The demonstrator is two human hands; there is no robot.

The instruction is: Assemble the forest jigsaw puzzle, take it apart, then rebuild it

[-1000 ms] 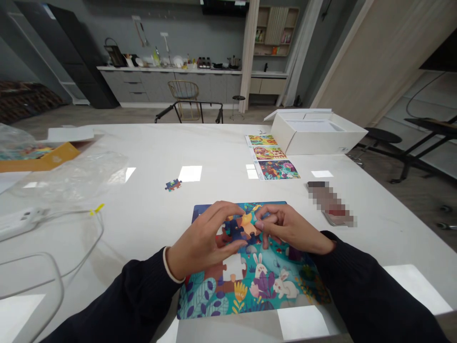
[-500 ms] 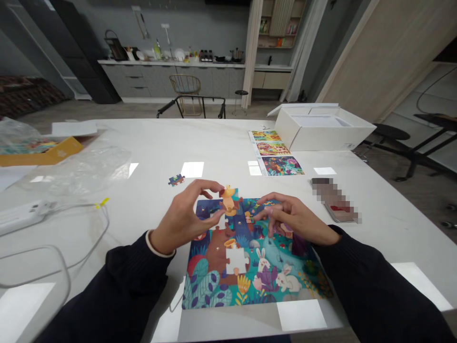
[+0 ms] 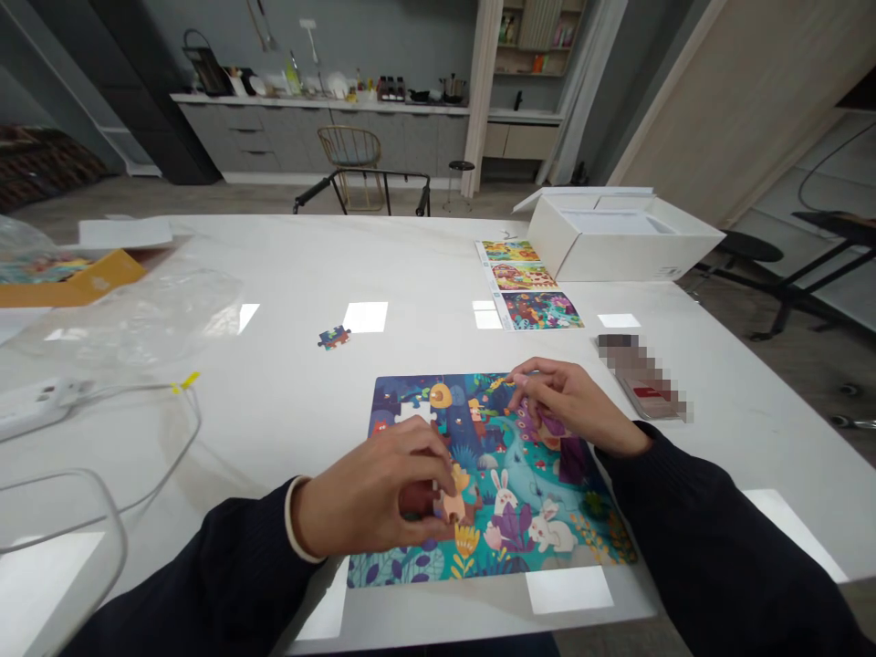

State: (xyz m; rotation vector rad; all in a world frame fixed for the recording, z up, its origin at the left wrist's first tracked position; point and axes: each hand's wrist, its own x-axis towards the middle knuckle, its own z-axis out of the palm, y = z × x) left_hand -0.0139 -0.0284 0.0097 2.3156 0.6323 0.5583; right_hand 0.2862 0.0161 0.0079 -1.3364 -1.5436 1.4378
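Observation:
A colourful jigsaw puzzle (image 3: 506, 470) of forest animals lies flat on the table in front of me. Between the fingers and thumb of my left hand (image 3: 383, 488) is a puzzle piece (image 3: 455, 504) with a tan and brown picture, held low over the lower middle of the puzzle. White shows through a gap (image 3: 414, 412) near the puzzle's upper left. My right hand (image 3: 565, 401) rests by the upper right part of the puzzle with its fingers bent; what the fingertips hold, if anything, cannot be made out. One loose puzzle piece (image 3: 334, 338) lies beyond the puzzle to the left.
A picture sheet (image 3: 540, 311) and a white box (image 3: 616, 246) stand at the back right. A phone (image 3: 640, 379) lies right of the puzzle. On the left are a power strip (image 3: 37, 409) with its cable, clear plastic wrap (image 3: 157, 315) and a yellow box (image 3: 102, 278).
My left hand has brought the puzzle piece down and toward me, from the puzzle's upper left to the lower middle gap. My right hand has shifted slightly, its fingers drawn closer together.

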